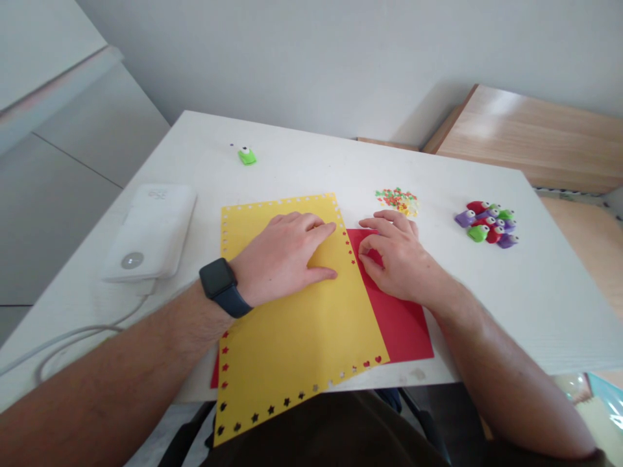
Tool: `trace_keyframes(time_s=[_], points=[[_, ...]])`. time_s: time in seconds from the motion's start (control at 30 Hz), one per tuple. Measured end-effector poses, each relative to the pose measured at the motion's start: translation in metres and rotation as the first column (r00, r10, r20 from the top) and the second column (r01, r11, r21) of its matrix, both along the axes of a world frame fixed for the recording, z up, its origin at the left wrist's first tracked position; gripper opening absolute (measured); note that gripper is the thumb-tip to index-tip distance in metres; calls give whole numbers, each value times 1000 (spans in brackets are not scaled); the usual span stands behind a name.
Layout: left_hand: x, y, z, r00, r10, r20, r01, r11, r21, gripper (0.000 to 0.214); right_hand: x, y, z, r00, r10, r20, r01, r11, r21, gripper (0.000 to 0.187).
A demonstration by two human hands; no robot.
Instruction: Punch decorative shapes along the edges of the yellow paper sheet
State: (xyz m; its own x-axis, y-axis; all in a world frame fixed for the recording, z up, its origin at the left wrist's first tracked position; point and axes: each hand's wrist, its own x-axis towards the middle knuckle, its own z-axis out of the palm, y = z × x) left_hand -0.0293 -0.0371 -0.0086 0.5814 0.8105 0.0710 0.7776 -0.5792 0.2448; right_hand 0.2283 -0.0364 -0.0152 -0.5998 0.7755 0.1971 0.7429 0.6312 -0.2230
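Note:
A yellow sheet of paper (302, 331) with small shapes punched along its edges lies skewed over a red sheet (403, 331). Its lower left corner hangs past the table's front edge. My left hand (287, 253), a dark watch (219, 279) on its wrist, rests on the yellow sheet with thumb and forefinger spread. At the yellow sheet's right edge, above the red sheet, my right hand (399, 256) is closed in a pinch of thumb and forefinger. Whatever is between those fingertips, if anything, is too small to make out.
Small coloured paper cutouts (396, 200) lie in a pile beyond my right hand. Several craft punches (489, 222) are clustered at the right. One green punch (247, 155) stands at the back left. A white box-shaped device (153, 230) with a cable (92, 329) is on the left.

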Motion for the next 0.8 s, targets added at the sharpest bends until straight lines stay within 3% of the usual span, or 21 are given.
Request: trace_keyframes(time_s=[0.47, 0.8], points=[[1, 0, 0, 1000, 2, -8, -2, 1000, -2, 72, 4, 4, -4, 999, -41, -28, 44, 996, 79, 11], [1, -1, 0, 1000, -2, -3, 2, 1000, -10, 73, 2, -1, -3, 998, -56, 14, 56, 998, 14, 12]])
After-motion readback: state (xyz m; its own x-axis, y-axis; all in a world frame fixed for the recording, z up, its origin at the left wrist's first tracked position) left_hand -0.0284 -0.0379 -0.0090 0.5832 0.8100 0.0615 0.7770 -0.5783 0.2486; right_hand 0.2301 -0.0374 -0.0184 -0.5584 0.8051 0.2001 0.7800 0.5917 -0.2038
